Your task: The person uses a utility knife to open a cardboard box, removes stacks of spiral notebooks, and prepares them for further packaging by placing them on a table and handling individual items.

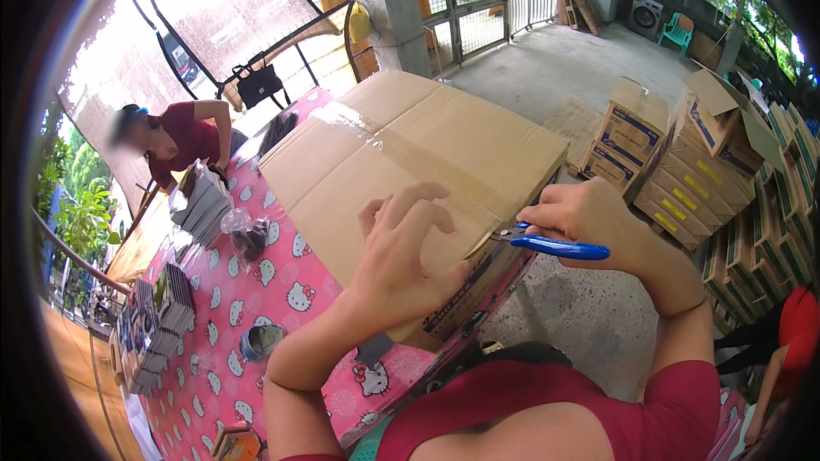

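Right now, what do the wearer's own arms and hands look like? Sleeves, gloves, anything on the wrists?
Both hands bare, no gloves: left hand, right hand. Forearms bare too. Short red sleeve on the right arm, same red as the top. No rings or watch that I can make out.

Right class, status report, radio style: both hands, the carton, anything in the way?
Left hand flat on taped cardboard carton. Right hand grips blue-handled cutter at carton's near corner. Nothing blocking the cutter.

place: likely open-air packing yard | cue: stacked cartons [683, 179], concrete floor [547, 60]
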Available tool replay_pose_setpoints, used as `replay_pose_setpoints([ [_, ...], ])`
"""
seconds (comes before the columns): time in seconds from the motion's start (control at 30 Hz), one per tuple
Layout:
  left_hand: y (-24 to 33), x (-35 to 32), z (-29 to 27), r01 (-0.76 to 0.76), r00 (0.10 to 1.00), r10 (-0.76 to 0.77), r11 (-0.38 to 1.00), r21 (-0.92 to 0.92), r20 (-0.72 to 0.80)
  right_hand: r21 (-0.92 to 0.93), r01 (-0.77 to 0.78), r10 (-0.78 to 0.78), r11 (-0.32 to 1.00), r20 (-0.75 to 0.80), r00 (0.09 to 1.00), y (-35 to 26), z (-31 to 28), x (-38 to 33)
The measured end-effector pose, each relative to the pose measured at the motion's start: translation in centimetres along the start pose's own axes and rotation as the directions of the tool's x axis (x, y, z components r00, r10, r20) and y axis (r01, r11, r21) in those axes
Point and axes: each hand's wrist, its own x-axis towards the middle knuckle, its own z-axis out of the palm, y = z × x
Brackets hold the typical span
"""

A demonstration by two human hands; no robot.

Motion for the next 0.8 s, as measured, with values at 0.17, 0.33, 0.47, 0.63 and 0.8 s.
replay_pose_setpoints([
  [0.17, 0.7, 0.1, -0.1, -0.064, 0.995, 0.07, 0.995, 0.077, -0.074, -0.085, 0.08, -0.092, 0.993, -0.15, 0.984, 0.1, 0.9, -0.7],
  [0.33, 0.7, 0.0, 0.3, -0.099, 0.984, 0.113, 0.99, 0.101, -0.137, -0.012, -0.054, 0.045, 0.998, -0.38, 0.924, -1.3, 5.0, -2.9],
  [0.47, 0.7, 0.0, 0.3, -0.122, 0.982, 0.138, 0.984, 0.13, -0.126, -0.056, -0.181, 0.15, 0.982, -0.359, 0.921, -0.4, 4.3, -3.3],
  [0.63, 0.7, 0.0, 0.3, -0.151, 0.975, 0.164, 0.984, 0.099, -0.147, 0.004, -0.19, 0.18, 0.982, -0.33, 0.927, 1.7, 1.7, -4.3],
  [0.8, 0.6, 0.2, 0.4, -0.172, 0.97, 0.185, 0.98, 0.096, -0.155, 0.055, -0.16, 0.169, 0.986, -0.237, 0.957, -1.3, 2.5, -3.6],
])
